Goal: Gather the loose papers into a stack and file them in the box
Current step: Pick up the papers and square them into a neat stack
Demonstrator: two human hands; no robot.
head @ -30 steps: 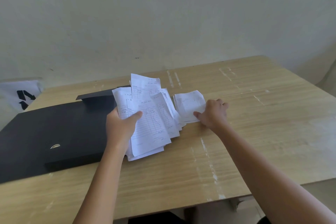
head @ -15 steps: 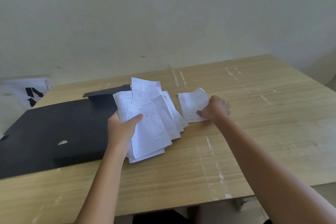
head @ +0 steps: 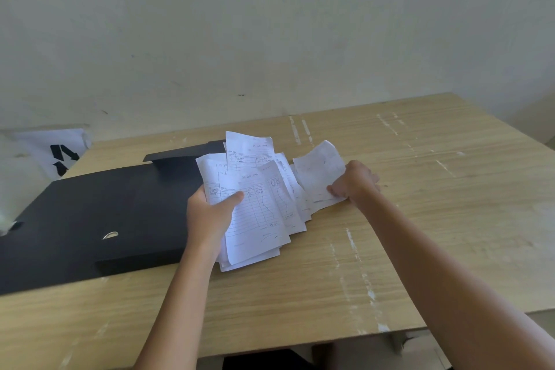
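The black box (head: 99,213) lies flat along the tabletop's (head: 450,219) left edge; just right of it the left hand (head: 210,216) clamps the fanned papers (head: 258,204), thumb on top and fingers hidden beneath; their long axis runs from near edge to far edge, the lower ends touching the wood; right again, one loose sheet (head: 319,171) overlaps the fan's right side, pinched at its near corner by the right hand (head: 357,183); it likely goes leftward onto the fan.
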